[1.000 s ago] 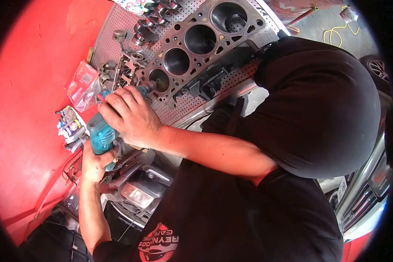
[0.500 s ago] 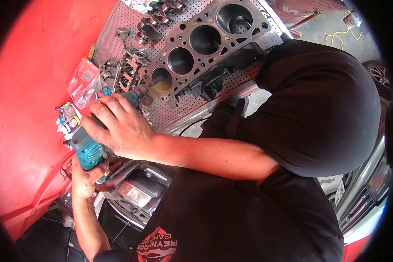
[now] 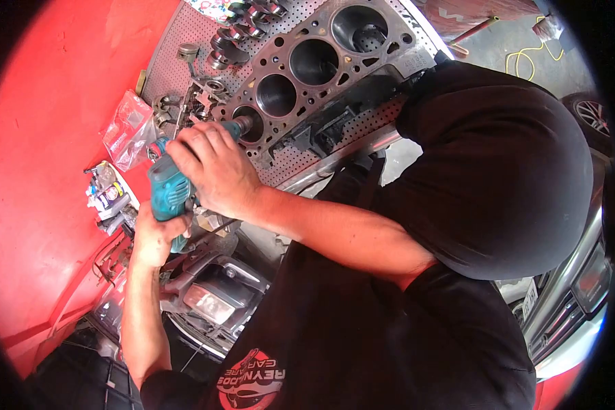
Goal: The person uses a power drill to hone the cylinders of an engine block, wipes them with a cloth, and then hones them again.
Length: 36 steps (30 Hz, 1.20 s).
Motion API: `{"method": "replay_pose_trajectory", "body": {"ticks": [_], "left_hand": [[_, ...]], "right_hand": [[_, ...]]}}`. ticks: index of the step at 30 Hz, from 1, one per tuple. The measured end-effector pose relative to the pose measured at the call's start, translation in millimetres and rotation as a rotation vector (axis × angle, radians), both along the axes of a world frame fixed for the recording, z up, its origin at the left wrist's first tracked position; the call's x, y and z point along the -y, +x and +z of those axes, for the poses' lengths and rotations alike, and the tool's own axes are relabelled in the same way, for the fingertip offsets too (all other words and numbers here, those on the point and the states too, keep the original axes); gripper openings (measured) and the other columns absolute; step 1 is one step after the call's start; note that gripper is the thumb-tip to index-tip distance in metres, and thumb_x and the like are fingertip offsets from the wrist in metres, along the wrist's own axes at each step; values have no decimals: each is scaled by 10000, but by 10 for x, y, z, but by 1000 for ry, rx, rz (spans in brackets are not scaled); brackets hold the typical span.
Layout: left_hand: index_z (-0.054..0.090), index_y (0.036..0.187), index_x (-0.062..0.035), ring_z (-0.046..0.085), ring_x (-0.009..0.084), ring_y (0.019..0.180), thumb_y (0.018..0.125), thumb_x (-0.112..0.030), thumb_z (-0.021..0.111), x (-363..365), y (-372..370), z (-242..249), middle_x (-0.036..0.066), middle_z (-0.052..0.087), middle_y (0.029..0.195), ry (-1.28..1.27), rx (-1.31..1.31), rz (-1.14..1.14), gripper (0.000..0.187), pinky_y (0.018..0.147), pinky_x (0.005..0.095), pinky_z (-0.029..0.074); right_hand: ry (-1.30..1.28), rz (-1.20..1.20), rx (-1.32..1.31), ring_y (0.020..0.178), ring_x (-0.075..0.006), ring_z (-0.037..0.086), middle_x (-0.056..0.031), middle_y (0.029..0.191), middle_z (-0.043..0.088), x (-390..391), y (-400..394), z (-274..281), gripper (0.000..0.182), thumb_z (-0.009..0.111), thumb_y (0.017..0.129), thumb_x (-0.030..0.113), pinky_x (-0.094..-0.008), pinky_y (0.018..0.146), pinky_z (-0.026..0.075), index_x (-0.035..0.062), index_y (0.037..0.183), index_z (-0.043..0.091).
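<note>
My left hand (image 3: 156,236) is wrapped round the lower grip of a teal power drill (image 3: 169,188). Higher up, my right hand (image 3: 219,167) grips the front of the drill's body from above. The drill's chuck (image 3: 244,123) is over the smallest-looking, nearest bore of a metal engine block (image 3: 297,109); whatever it holds inside the bore is hidden. Three more round bores run up the block to the right. Beside the block lie metal engine parts (image 3: 201,96), a piston with its rod (image 3: 188,51) and a crankshaft (image 3: 229,48).
The block rests on a perforated metal surface (image 3: 167,68). A clear plastic bag (image 3: 128,130) and small bottles (image 3: 106,195) lie on the red panel (image 3: 41,171). Below is a headlamp (image 3: 208,301). Black cloth (image 3: 499,171) fills the right; a yellow cord (image 3: 519,61) lies on the floor.
Both hands and the drill have moved up and to the right. The chuck, earlier beside the block's near end, is now over the nearest bore. The view has shifted slightly.
</note>
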<state>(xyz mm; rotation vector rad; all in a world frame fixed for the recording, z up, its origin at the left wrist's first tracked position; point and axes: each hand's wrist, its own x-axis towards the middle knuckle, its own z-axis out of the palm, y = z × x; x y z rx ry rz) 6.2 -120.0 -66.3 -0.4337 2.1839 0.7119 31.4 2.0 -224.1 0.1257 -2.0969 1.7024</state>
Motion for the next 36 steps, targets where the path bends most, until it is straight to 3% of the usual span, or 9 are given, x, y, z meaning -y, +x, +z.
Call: {"method": "replay_pose_trajectory", "body": {"ticks": [13, 18, 30, 36], "left_hand": [[663, 924, 23, 593, 164, 595, 717, -2, 661, 35, -131, -724, 59, 639, 708, 77, 66, 11, 209, 577, 309, 480], [676, 893, 15, 595, 155, 585, 724, -8, 647, -96, -121, -765, 46, 646, 704, 71, 60, 46, 173, 566, 304, 484], [679, 939, 23, 605, 156, 601, 722, -7, 653, -63, -172, -760, 52, 659, 733, 66, 92, 41, 220, 578, 305, 498], [654, 929, 24, 596, 162, 593, 718, -18, 666, 18, -89, -629, 60, 642, 720, 55, 59, 59, 215, 585, 313, 493]], "right_hand": [[92, -44, 140, 1225, -344, 532, -176, 1235, 563, -107, -15, -466, 552, 645, 796, 141, -500, 1129, 371, -7, 1312, 514], [184, -50, 163, 1230, -340, 532, -182, 1266, 563, -151, 8, -518, 526, 633, 810, 157, -514, 1127, 360, -10, 1298, 531], [45, -42, 137, 1232, -362, 526, -192, 1262, 560, -98, -29, -575, 531, 640, 785, 127, -515, 1128, 368, -14, 1286, 532], [104, -36, 126, 1213, -375, 532, -193, 1251, 560, -31, -5, -449, 540, 651, 793, 144, -534, 1133, 366, -7, 1297, 530]]}}
